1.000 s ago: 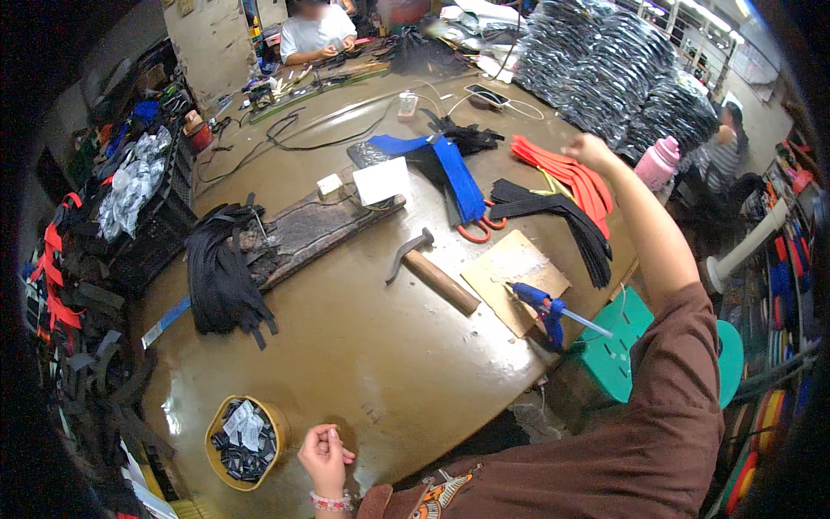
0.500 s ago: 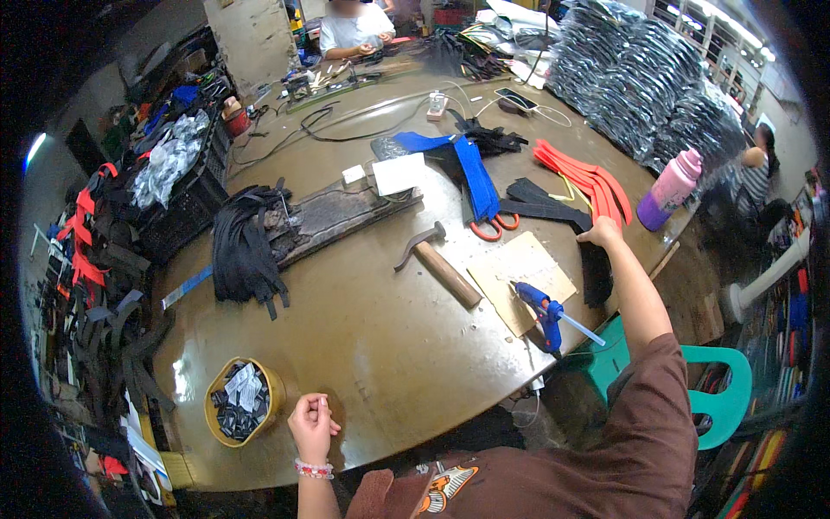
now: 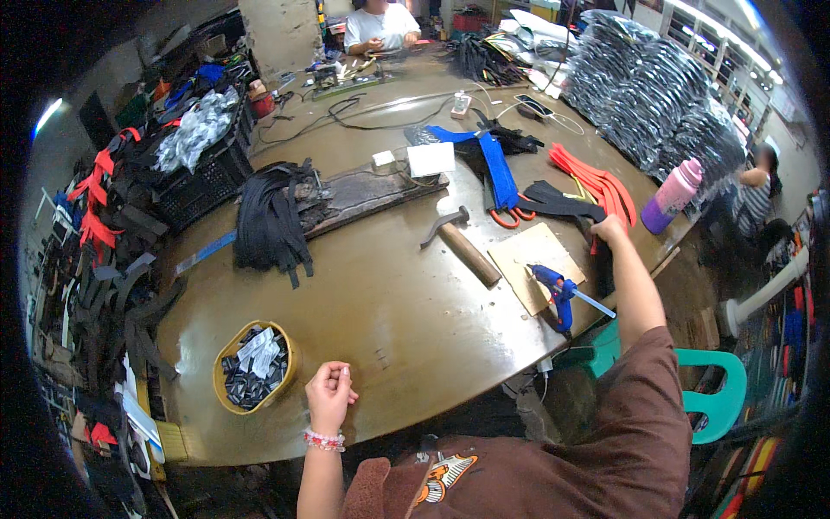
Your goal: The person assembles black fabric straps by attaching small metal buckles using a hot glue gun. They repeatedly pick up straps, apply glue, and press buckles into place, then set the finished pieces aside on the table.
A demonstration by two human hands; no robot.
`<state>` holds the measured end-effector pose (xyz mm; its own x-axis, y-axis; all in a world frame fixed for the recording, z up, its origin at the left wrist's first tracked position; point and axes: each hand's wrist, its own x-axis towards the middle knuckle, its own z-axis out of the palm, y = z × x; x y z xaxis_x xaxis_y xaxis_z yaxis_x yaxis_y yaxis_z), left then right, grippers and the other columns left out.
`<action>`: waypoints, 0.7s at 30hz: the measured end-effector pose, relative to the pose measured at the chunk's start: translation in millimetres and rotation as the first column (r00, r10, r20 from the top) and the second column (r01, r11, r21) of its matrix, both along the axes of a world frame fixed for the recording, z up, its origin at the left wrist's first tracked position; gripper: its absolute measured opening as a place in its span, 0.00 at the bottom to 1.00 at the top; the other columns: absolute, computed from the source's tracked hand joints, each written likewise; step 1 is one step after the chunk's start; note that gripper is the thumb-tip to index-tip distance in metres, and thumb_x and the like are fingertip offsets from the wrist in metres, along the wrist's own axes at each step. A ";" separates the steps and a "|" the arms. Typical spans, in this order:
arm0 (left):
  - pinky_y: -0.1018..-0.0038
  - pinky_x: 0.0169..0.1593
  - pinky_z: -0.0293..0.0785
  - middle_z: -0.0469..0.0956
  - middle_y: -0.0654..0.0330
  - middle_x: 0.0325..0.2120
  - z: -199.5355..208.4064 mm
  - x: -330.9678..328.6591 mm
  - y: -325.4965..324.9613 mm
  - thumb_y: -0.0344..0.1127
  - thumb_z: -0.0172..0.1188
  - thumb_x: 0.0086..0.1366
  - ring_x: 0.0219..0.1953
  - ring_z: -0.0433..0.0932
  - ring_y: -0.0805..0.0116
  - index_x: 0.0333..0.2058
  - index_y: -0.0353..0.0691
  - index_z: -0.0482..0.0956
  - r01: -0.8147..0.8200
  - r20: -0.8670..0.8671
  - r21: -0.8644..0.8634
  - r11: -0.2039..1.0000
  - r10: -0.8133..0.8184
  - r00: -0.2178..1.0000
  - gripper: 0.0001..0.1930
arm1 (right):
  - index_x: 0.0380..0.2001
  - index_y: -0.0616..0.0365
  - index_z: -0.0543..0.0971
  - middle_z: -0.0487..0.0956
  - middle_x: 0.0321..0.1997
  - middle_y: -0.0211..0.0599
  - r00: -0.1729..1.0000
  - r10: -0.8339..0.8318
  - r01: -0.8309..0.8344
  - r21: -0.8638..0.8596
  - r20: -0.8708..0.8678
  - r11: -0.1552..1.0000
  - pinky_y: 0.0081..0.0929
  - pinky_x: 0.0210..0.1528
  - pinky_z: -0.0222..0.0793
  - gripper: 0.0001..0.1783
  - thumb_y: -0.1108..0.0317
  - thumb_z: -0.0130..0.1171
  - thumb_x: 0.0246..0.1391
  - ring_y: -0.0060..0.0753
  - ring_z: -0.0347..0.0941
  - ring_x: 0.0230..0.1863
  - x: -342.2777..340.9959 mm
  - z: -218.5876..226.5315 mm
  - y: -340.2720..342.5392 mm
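Observation:
At the right side of the table, my right hand (image 3: pixel 611 230) is closed at the near end of a black strap (image 3: pixel 564 204); its fingertips are partly hidden. Orange-red straps (image 3: pixel 596 177) fan out just beyond that hand. My left hand (image 3: pixel 329 394), with a beaded bracelet (image 3: pixel 324 440) at the wrist, hovers at the near table edge, fingers curled and no object visible in them. Beside it stands a yellow tub (image 3: pixel 292 368) of small black pieces. Orange-handled scissors (image 3: pixel 513 219) lie by blue straps (image 3: pixel 498 173). A blue glue gun (image 3: pixel 562 304) rests on a tan board (image 3: pixel 524 262).
A hammer (image 3: pixel 467 253) lies mid-table. Behind it, a dark wooden plank (image 3: pixel 363 197) has a bundle of black straps (image 3: pixel 268 221) at its end. A pink-purple bottle (image 3: pixel 671 197) and stacked plastic-wrapped goods (image 3: pixel 640 86) stand right. A person (image 3: pixel 380 30) sits across the table.
My right hand has drawn the black strap, which hung toward the near edge, up onto the other black pieces. My left hand stays curled by the tub. The whole view has shifted slightly.

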<state>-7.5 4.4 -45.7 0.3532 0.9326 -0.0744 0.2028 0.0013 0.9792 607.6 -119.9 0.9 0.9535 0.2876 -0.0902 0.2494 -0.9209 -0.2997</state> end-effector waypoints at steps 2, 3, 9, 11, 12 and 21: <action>0.84 0.17 0.70 0.74 0.63 0.22 1.3 -0.1 -0.4 0.28 0.55 0.63 0.16 0.74 0.80 0.35 0.32 0.74 0.028 0.005 0.001 1.000 -0.028 1.000 0.05 | 0.32 0.67 0.79 0.80 0.37 0.51 0.955 0.165 -0.177 0.028 0.247 0.984 0.37 0.41 0.73 0.25 0.58 0.69 0.32 0.44 0.78 0.40 -11.3 40.0 8.2; 0.84 0.18 0.70 0.74 0.63 0.22 2.1 0.2 -0.2 0.28 0.55 0.63 0.16 0.74 0.80 0.35 0.32 0.74 0.036 -0.006 0.003 0.999 -0.036 0.999 0.05 | 0.35 0.67 0.75 0.79 0.39 0.53 0.907 0.296 -0.299 -0.038 0.299 0.953 0.39 0.44 0.72 0.28 0.59 0.71 0.32 0.48 0.76 0.43 -17.8 68.8 13.6; 0.84 0.19 0.71 0.75 0.63 0.22 4.3 0.0 -0.1 0.28 0.55 0.63 0.17 0.74 0.80 0.35 0.32 0.74 0.051 0.001 -0.020 0.999 -0.051 0.999 0.05 | 0.36 0.64 0.69 0.76 0.37 0.55 0.455 0.784 -0.669 -0.420 0.422 0.613 0.42 0.45 0.69 0.27 0.67 0.70 0.31 0.56 0.72 0.43 -127.9 218.1 59.9; 0.84 0.19 0.71 0.75 0.63 0.23 3.6 -0.7 -0.6 0.28 0.55 0.64 0.18 0.74 0.80 0.36 0.32 0.74 0.062 0.032 -0.014 0.998 -0.061 0.998 0.05 | 0.42 0.65 0.69 0.75 0.38 0.56 0.291 0.872 -0.780 -0.429 0.394 0.455 0.40 0.45 0.69 0.29 0.66 0.69 0.35 0.55 0.72 0.44 -165.7 247.0 79.1; 0.84 0.19 0.71 0.75 0.63 0.22 3.2 -0.9 -0.6 0.29 0.55 0.64 0.18 0.74 0.80 0.36 0.32 0.75 0.066 0.041 -0.031 0.997 -0.064 0.997 0.06 | 0.44 0.65 0.69 0.75 0.39 0.56 0.308 0.883 -0.800 -0.406 0.355 0.442 0.39 0.46 0.69 0.30 0.65 0.69 0.36 0.54 0.72 0.44 -179.2 255.1 89.6; 0.82 0.18 0.70 0.73 0.64 0.20 1.0 -1.5 1.8 0.30 0.55 0.64 0.16 0.74 0.78 0.36 0.33 0.75 0.078 0.037 -0.033 0.996 -0.077 0.996 0.06 | 0.48 0.65 0.71 0.76 0.45 0.57 0.321 0.946 -0.910 -0.294 -0.053 0.292 0.37 0.51 0.67 0.37 0.50 0.69 0.39 0.52 0.73 0.47 -180.0 104.5 234.5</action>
